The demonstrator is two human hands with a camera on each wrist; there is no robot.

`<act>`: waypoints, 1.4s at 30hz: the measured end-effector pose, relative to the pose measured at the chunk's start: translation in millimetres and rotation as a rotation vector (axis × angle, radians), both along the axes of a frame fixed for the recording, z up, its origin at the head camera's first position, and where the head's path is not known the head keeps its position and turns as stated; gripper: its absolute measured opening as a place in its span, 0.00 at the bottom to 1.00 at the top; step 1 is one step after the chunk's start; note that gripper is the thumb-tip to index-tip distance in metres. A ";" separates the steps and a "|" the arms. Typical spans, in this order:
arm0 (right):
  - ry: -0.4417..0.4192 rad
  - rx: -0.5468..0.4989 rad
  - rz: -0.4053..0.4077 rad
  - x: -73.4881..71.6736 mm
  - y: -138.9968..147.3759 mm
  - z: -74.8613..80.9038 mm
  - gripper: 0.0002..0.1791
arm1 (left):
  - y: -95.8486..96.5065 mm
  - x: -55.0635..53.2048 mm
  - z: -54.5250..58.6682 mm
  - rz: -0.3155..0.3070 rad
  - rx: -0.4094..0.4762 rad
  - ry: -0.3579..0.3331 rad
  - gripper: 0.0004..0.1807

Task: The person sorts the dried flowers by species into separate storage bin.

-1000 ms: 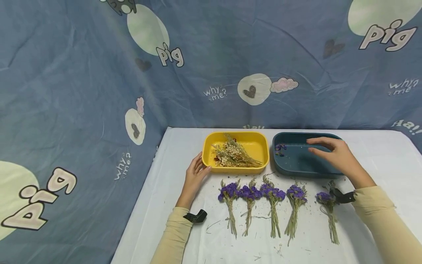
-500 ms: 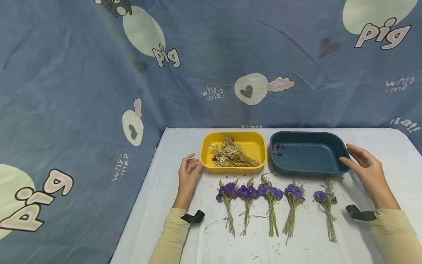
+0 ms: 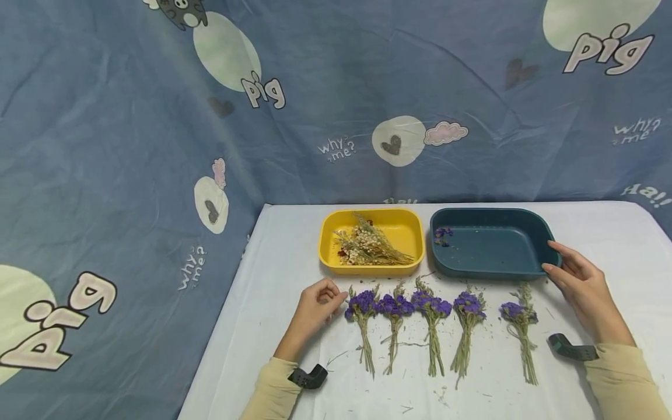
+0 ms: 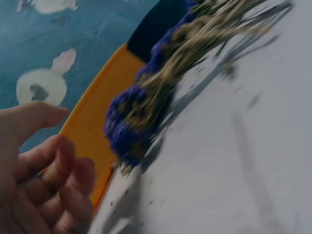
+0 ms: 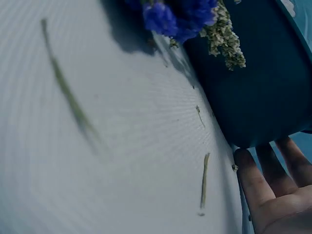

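Note:
My left hand (image 3: 313, 308) hovers just left of the leftmost bunch of dried purple flowers (image 3: 363, 302), its fingers loosely bent with nothing between them. In the left wrist view, the thumb (image 4: 39, 117) stays apart from the curled fingers. At the far right, my right hand (image 3: 590, 291) touches the right end of a dark blue tray (image 3: 493, 251) with relaxed fingers (image 5: 253, 173). Several purple bunches with tied stems lie in a row before the trays; the rightmost bunch (image 3: 520, 315) stands a bit apart from the others.
Left of the blue tray is a yellow tray (image 3: 373, 270) holding dried whitish flowers (image 3: 375, 245). A few purple flower bits (image 3: 443, 236) lie in the blue tray's left end. Stem scraps are scattered over the white tablecloth (image 3: 383, 402). Patterned blue cloth (image 3: 315, 87) hangs behind.
My right hand has moved from above the blue tray to its right end. My left hand has left the yellow tray's corner and come nearer, beside the leftmost bunch.

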State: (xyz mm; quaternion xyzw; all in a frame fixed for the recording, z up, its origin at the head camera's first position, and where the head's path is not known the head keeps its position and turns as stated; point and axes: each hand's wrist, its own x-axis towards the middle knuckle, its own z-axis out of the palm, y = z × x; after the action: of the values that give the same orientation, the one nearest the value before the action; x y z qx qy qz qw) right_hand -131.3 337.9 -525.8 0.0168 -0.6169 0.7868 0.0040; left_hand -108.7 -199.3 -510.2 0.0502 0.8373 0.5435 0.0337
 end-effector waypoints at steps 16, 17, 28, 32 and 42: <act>0.071 -0.044 0.027 5.5 -0.3 -12.0 0.37 | 27.1 33.2 1.1 -0.157 -0.342 -0.145 0.23; 0.072 -0.044 0.023 5.7 -0.6 -12.1 0.37 | 27.4 34.3 0.4 -0.167 -0.345 -0.152 0.23; 0.080 -0.028 0.021 3.5 -2.6 -11.6 0.38 | 23.3 33.8 -5.9 -0.195 -0.202 -0.175 0.09; 0.093 -0.048 0.017 3.1 -2.2 -11.8 0.38 | 21.6 29.7 -7.3 -0.200 -0.130 -0.185 0.06; 0.081 -0.069 0.016 2.8 -0.5 -13.3 0.38 | 19.6 26.3 -6.5 -0.171 -0.072 -0.202 0.08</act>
State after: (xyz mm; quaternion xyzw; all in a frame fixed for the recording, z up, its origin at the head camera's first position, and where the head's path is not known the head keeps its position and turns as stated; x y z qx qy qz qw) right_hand -128.5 337.4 -539.1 0.0534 -0.5885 0.8064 0.0231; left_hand -82.4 -179.7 -516.6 0.0651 0.8413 0.5103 0.1658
